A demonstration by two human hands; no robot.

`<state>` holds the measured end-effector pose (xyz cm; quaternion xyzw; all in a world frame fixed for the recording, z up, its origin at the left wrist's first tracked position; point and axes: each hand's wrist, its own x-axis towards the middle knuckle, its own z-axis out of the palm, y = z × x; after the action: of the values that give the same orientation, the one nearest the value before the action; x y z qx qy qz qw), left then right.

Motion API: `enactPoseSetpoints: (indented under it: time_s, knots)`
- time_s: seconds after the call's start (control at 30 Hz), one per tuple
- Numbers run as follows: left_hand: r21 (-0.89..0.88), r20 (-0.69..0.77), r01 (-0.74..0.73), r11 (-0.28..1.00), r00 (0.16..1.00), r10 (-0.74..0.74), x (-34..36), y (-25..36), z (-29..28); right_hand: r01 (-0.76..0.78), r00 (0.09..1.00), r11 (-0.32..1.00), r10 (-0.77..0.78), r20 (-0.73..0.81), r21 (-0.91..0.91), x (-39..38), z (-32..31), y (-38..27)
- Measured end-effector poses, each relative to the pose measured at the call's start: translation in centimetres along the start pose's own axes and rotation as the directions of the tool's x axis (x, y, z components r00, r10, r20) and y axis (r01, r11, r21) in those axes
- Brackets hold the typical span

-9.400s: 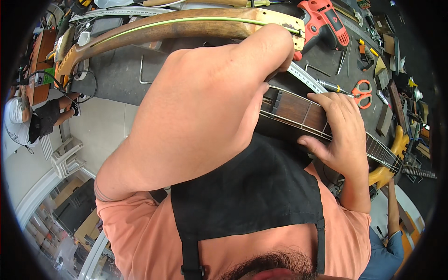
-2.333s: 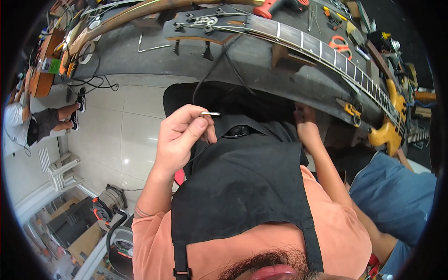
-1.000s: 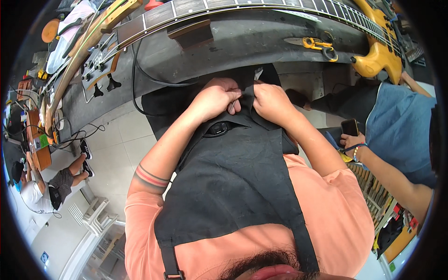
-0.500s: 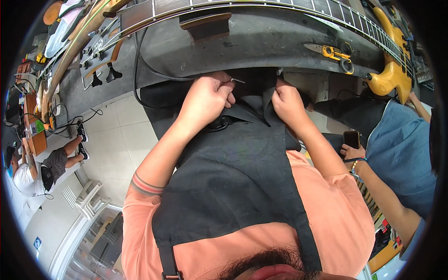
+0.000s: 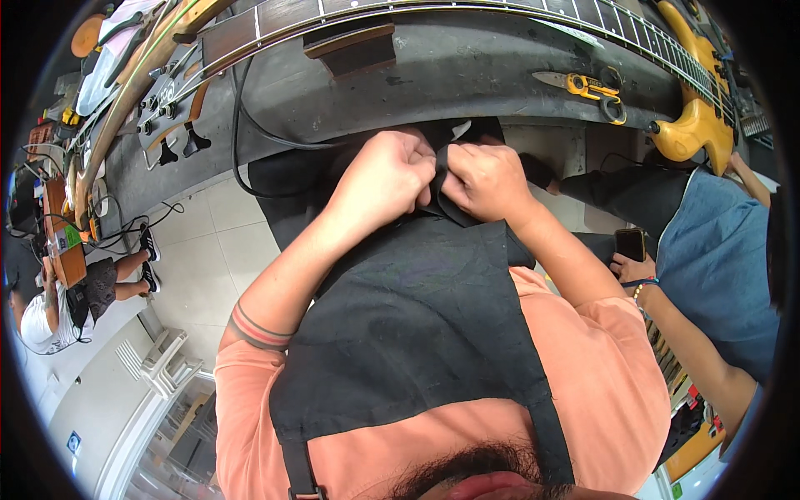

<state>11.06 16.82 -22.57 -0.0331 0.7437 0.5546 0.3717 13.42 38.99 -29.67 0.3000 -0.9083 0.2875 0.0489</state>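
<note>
Both hands are together at my lap, just below the edge of the dark workbench (image 5: 467,92). My right hand (image 5: 487,179) is closed on a fold of the black apron (image 5: 400,317) that I wear. My left hand (image 5: 387,175) is closed against the same fold, fingers curled inward. What it holds is hidden by its fingers and the cloth. A small pale piece (image 5: 461,130) shows above the right hand; I cannot tell what it is. Across the bench lies an electric guitar's long fretted neck (image 5: 575,10), with the yellow wooden body (image 5: 687,129) at the right.
Yellow-handled scissors (image 5: 592,86) lie on the bench, right of a dark wooden neck rest (image 5: 350,50). A black cable (image 5: 250,125) hangs over the edge at left. Beside me at right, a person's hand holds a phone (image 5: 631,243). Another person (image 5: 58,308) is at far left.
My right hand has moved left with the apron cloth, up against my left hand. The thin metal rod that stuck out of my left hand no longer shows.
</note>
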Motion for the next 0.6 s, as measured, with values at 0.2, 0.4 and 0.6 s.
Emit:
enactPoseSetpoints:
  time_s: [0.2, 0.4, 0.6]
  knots:
    - [0.31, -0.376, -0.216, 0.926, 0.867, 0.328, -2.7, -1.2, -0.5, -0.1, 0.99, 0.994, 0.104, -0.09, 0.046, -2.4, -1.1, 0.6]
    - [-0.254, -0.132, -0.059, 0.965, 0.991, 0.026, -5.2, 0.3, -2.6, -0.195, 0.977, 0.932, 0.212, -0.024, 0.306, -3.2, -0.3, 2.0]
    - [-0.495, 0.03, 0.006, 0.869, 0.999, 0.01, -4.5, -0.7, -3.0, -0.058, 0.996, 0.912, 0.078, -0.033, 0.406, -1.5, -0.4, 0.9]
